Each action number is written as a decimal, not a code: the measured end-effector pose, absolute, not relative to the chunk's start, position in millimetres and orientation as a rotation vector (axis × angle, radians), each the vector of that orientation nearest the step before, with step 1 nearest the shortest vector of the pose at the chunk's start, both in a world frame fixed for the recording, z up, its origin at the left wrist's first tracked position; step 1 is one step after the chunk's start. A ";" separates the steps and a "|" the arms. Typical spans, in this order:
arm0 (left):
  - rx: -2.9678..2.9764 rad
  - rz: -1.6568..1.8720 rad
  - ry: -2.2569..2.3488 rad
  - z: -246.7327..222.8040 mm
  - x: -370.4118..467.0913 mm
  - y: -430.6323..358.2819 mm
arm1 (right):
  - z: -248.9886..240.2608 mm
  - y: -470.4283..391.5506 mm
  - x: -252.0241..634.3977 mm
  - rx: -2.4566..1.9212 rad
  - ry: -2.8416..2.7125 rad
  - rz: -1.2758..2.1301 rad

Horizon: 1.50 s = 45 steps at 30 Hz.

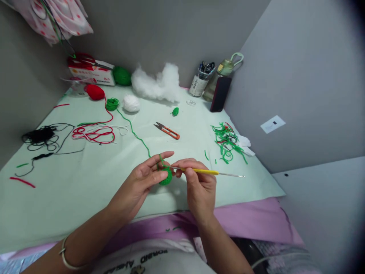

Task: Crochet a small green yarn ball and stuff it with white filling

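Between thumb and fingers, my left hand [142,177] pinches a small round green crochet piece [165,178], its index finger stretched out with green yarn looped over it. That yarn [137,135] runs back across the table to a small green yarn bundle [112,104]. My right hand [199,186] is closed around a crochet hook [203,171] with a yellow grip and metal ends. The hook's left tip meets the top of the green piece; whether a loop sits on it is too small to tell. Orange thread snips [167,131] lie beyond my hands.
Red yarn [95,92], a white yarn ball [131,103] and white stuffing [155,83] are toward the back. Black yarn [41,135] lies left, green yarn scraps [225,140] right. A phone [221,94] leans against a bottle [225,68] beside a pen cup [199,84].
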<state>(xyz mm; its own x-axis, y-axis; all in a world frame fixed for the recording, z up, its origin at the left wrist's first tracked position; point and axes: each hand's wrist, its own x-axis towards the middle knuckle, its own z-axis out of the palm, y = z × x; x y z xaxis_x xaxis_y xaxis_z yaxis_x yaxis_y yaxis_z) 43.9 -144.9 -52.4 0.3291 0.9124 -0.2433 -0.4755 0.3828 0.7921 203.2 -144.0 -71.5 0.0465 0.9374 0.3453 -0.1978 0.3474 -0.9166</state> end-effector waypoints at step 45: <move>0.617 1.179 0.867 -41.7 53.2 -143.4 | -63.4 -142.6 199.6 -0.856 -1.632 0.389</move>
